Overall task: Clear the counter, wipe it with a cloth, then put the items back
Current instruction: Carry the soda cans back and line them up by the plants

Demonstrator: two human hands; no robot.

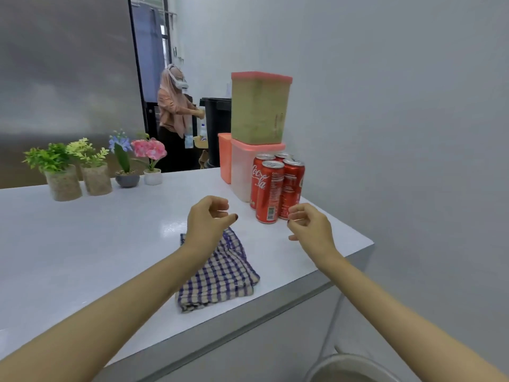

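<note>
- The left hand [210, 218] hovers over the far end of the cloth. Its fingers are loosely curled and it holds nothing.
- The right hand [309, 224] hangs just in front of the cans, apart from them, with fingers also slack and curled on nothing.
- The cloth [220, 274] lies rumpled and roughly folded on the counter [82, 244] near its front edge. It is a soft woven check of blue on beige. Its long axis runs from the near edge away towards the cans, leaning slightly right.
- Four red cola cans [271, 188] stand upright in a tight cluster, smooth metal cylinders.
- Behind them, a boxy tub [260, 108] with a pink lid and olive sides sits on a pale translucent lidded box [242, 172].
- The counter is white and glossy, with a square corner at the right.
- Four small potted plants [96, 179] line its far left edge.
</note>
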